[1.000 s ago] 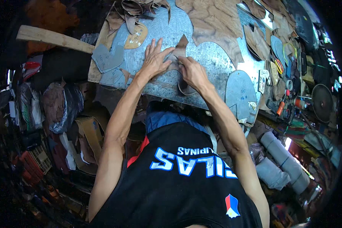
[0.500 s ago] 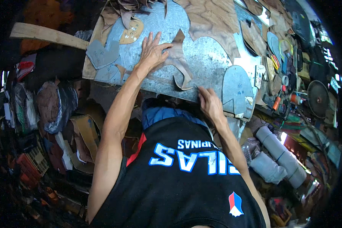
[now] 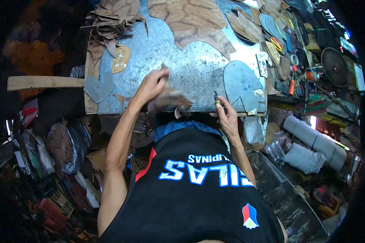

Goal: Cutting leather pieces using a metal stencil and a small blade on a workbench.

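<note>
My left hand is closed on a brown leather scrap, which hangs over the near edge of the metal-topped table and is smeared by motion. In my right hand is a small knife with a dark hooked blade pointing up, held between thumb and fingers. Just right of the knife lies a grey-blue rounded pattern piece. A large brown leather sheet with curved cut edges spreads across the far part of the table.
Leather offcuts are heaped at the far left, near a tan pattern and a grey heart-like pattern. A wooden plank juts out left. Tape rolls, an orange-handled tool and a round fan stand right.
My left hand has lifted the leather scrap off the tabletop and drawn it toward the near edge. My right hand has turned, so the knife now shows upright. The view has shifted.
</note>
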Action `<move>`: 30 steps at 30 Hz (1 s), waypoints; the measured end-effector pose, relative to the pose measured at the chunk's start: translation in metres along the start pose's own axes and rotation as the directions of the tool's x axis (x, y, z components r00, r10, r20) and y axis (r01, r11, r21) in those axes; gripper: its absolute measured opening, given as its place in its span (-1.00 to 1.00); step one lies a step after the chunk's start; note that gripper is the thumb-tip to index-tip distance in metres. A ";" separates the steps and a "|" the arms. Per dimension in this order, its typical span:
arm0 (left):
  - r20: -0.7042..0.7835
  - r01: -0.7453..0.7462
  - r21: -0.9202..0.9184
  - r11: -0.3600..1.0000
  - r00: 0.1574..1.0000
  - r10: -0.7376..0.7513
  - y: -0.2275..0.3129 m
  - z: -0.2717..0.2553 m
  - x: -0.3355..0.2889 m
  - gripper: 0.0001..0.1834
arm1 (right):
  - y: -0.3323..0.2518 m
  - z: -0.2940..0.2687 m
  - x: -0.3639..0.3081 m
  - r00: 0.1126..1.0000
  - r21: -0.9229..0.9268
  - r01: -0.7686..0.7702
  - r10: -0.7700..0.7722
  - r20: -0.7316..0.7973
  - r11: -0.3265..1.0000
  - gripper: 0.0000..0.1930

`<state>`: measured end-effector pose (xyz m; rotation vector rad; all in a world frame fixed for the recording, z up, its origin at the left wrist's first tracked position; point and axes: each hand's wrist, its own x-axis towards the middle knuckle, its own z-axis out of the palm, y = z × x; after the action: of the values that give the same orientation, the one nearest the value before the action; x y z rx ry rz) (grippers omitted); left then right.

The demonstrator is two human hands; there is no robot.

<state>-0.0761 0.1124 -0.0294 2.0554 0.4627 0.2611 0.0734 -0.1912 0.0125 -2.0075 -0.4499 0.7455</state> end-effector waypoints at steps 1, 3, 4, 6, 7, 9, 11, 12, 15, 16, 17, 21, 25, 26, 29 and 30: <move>0.111 -0.004 -0.014 1.000 0.994 0.005 0.006 -0.006 -0.023 -0.67 | 0.005 -0.002 -0.004 1.000 0.001 -0.010 0.010 -0.023 1.000 -0.65; 0.319 0.097 0.049 0.994 0.942 -0.107 0.009 -0.022 -0.081 -0.71 | 0.011 -0.010 -0.008 0.993 -0.072 0.039 -0.046 -0.105 0.997 -0.65; 0.344 0.092 0.078 0.993 0.932 -0.114 0.010 -0.032 -0.116 -0.70 | -0.006 -0.012 -0.010 0.990 -0.155 0.058 -0.077 -0.122 0.986 -0.66; 0.365 0.277 0.302 0.912 0.851 -0.378 0.014 -0.052 -0.187 -0.70 | -0.008 -0.023 -0.008 0.962 -0.327 0.155 -0.218 -0.165 0.932 -0.69; 0.290 0.333 0.423 0.843 0.831 -0.474 0.019 -0.059 -0.218 -0.70 | -0.002 -0.032 -0.005 0.942 -0.423 0.195 -0.288 -0.170 0.885 -0.71; 0.307 0.365 0.524 0.770 0.762 -0.570 0.011 -0.064 -0.240 -0.73 | 0.016 -0.051 0.003 0.932 -0.559 0.107 -0.278 -0.231 0.822 -0.72; 0.271 0.433 0.702 0.566 0.573 -0.774 0.004 -0.067 -0.258 -0.76 | 0.034 -0.075 0.017 0.903 -0.673 0.074 -0.335 -0.268 0.736 -0.71; 0.244 0.428 0.778 0.461 0.470 -0.848 -0.004 -0.068 -0.256 -0.76 | 0.037 -0.087 0.020 0.906 -0.690 0.021 -0.306 -0.293 0.724 -0.70; 0.233 0.355 0.306 0.883 0.872 -0.431 0.064 -0.065 -0.142 -0.73 | 0.048 -0.115 0.031 0.933 -0.770 0.022 -0.291 -0.214 0.638 -0.32; 0.131 0.319 0.279 0.906 0.922 -0.365 0.070 -0.055 -0.106 -0.71 | 0.053 -0.120 0.035 0.932 -0.766 0.030 -0.296 -0.211 0.642 -0.32; 0.064 0.307 0.313 0.899 0.937 -0.343 0.059 -0.041 -0.068 -0.56 | 0.059 -0.124 0.038 0.951 -0.767 0.034 -0.258 -0.173 0.641 -0.25; -0.232 0.237 0.662 0.711 0.967 -0.106 0.009 0.029 0.083 -0.24 | 0.052 -0.127 0.042 0.979 -0.770 -0.006 -0.153 -0.135 0.639 -0.15; -0.337 0.341 0.387 0.857 0.917 -0.212 -0.010 0.071 0.160 -0.11 | 0.042 -0.125 0.038 0.975 -0.775 -0.059 -0.128 -0.179 0.629 -0.15; -0.345 0.276 0.287 0.917 0.923 -0.170 -0.013 0.070 0.168 -0.14 | 0.046 -0.125 0.038 0.974 -0.775 -0.032 -0.152 -0.165 0.631 -0.17; -0.550 0.073 -0.251 0.965 0.810 -0.204 -0.021 0.060 0.176 -0.22 | 0.047 -0.121 0.040 0.966 -0.782 -0.001 -0.202 -0.162 0.624 -0.22; -0.537 0.063 -0.254 0.965 0.821 -0.195 -0.018 0.061 0.181 -0.22 | 0.044 -0.120 0.040 0.974 -0.771 -0.018 -0.164 -0.159 0.637 -0.23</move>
<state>0.1060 0.1499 -0.0765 1.6893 0.8860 0.8101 0.1830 -0.2673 0.0088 -2.8172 -0.8175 0.2602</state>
